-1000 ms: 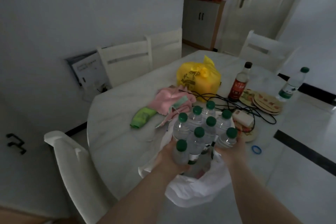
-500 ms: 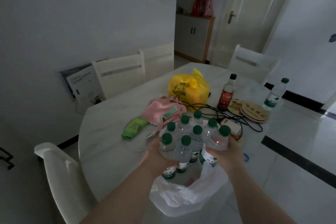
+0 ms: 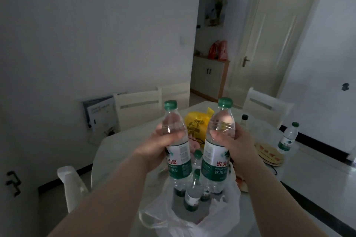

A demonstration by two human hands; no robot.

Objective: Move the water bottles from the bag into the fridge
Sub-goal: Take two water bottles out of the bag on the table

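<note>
While each hand carries a full bottle by its upper body only, the likeliest mishap is a bottle sliding down through the grip. The left hand (image 3: 154, 150) wraps fingers and thumb round the left bottle (image 3: 178, 159) just above its label, and the right hand (image 3: 238, 144) curls the same way round the right bottle (image 3: 215, 159). Both grips sit on smooth clear plastic that looks thin and would probably give under a squeeze. The two bottles hang upright, side by side and close, above the open white bag (image 3: 192, 221) at the near edge of the table (image 3: 115, 150). A swing on turning away could knock them together or against the remaining bottles (image 3: 191, 196) in the bag, which look easy to topple since the slack film offers no support. No fridge is in view, so the whole carry lies ahead, in dim light. Each held bottle is clear, water-filled and green-capped, with a white, red and green label. A yellow bag (image 3: 194, 123) sits farther off, and a lone bottle (image 3: 288, 138) stands far right.
</note>
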